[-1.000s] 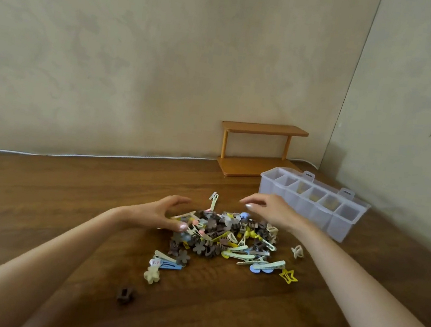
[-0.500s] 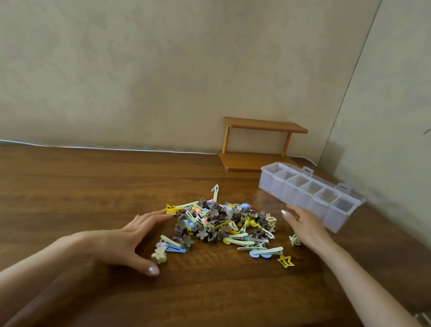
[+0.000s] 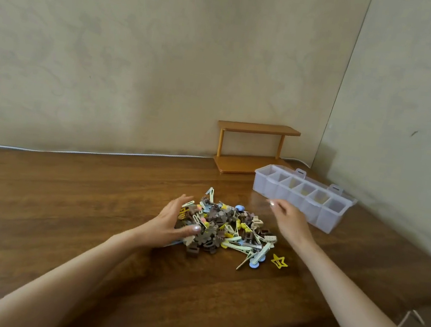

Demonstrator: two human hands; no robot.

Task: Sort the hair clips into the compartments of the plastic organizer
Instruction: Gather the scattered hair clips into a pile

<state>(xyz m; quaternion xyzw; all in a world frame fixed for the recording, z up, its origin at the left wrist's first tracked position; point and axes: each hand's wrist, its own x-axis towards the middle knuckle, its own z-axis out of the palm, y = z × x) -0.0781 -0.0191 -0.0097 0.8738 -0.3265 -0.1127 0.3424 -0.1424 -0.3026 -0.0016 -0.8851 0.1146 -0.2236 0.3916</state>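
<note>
A heap of hair clips in brown, yellow, pale green and blue lies mid-table. My left hand presses flat against the heap's left side, fingers straight, thumb along the near edge. My right hand hovers just right of the heap with fingers extended, holding nothing. A yellow star clip and a blue-ended clip lie apart at the heap's near right. The clear plastic organizer, its lid open, stands to the right behind my right hand, with a row of several compartments.
A small orange wooden shelf stands against the back wall behind the organizer. A white cable runs along the table's far edge. The wooden table's near right corner drops off close to my right forearm.
My left hand swept forward from the near left and pushed the loose clips into a tighter heap. My right hand lifted and shifted toward the heap's far right side.
</note>
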